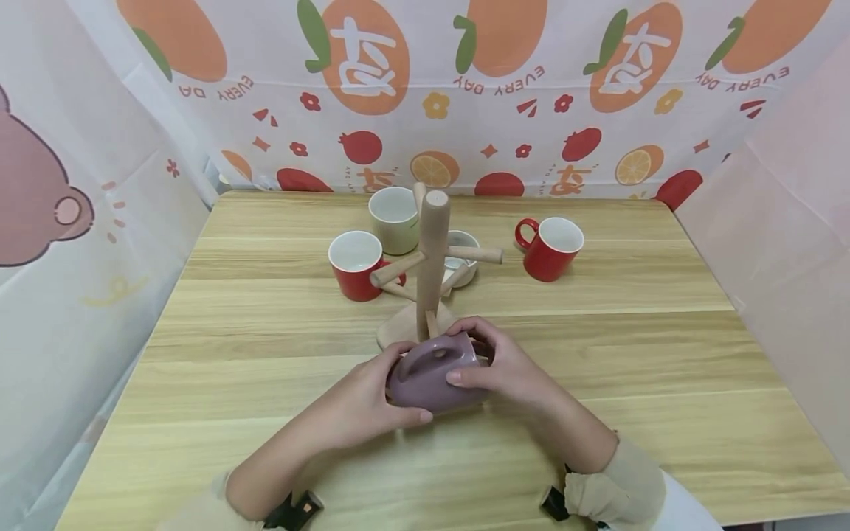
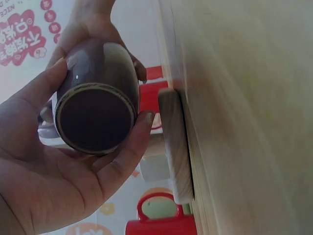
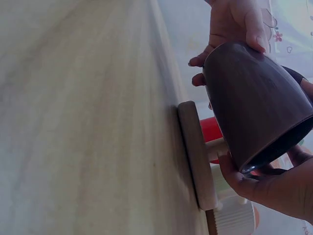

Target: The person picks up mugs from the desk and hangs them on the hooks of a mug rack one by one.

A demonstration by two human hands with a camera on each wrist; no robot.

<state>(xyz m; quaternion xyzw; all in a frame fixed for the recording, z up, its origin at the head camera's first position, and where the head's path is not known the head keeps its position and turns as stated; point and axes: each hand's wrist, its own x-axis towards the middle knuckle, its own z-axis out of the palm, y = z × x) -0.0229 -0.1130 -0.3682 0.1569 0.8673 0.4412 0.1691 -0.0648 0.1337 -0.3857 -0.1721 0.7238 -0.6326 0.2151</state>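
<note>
Purple mug (image 1: 430,387), left fingers (image 1: 406,419) and right fingers (image 1: 471,377) curled round it; contact with rack (image 1: 434,228) unclear.

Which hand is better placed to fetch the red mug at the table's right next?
Probably the right: the right grip lies nearer that red mug, while the left grip is farther off. Both hold the purple mug, so the left would first need to support it alone.

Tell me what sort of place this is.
Likely a screened-off tabletop set, perhaps for filming or demonstrations, rather than an everyday kitchen: a fruit-printed sheet hangs behind the wooden table, which bears a wooden peg rack and red mugs.
</note>
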